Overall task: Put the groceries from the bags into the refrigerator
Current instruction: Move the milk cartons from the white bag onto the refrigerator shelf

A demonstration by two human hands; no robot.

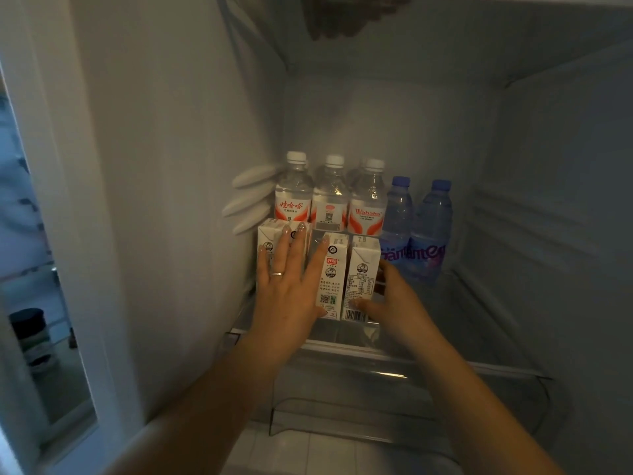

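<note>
On the shelf [462, 323], near its front left corner, the right hand [394, 303] grips the right carton [363, 279], while the left hand [287, 286] lies flat against cartons [331, 275] before the bottles [329, 197].

White cartons [346, 275] with red logos — clear red-labelled bottles [329, 197], blue bottles [414, 228].

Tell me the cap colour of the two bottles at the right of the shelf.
Blue caps, seen in the head view.
</note>
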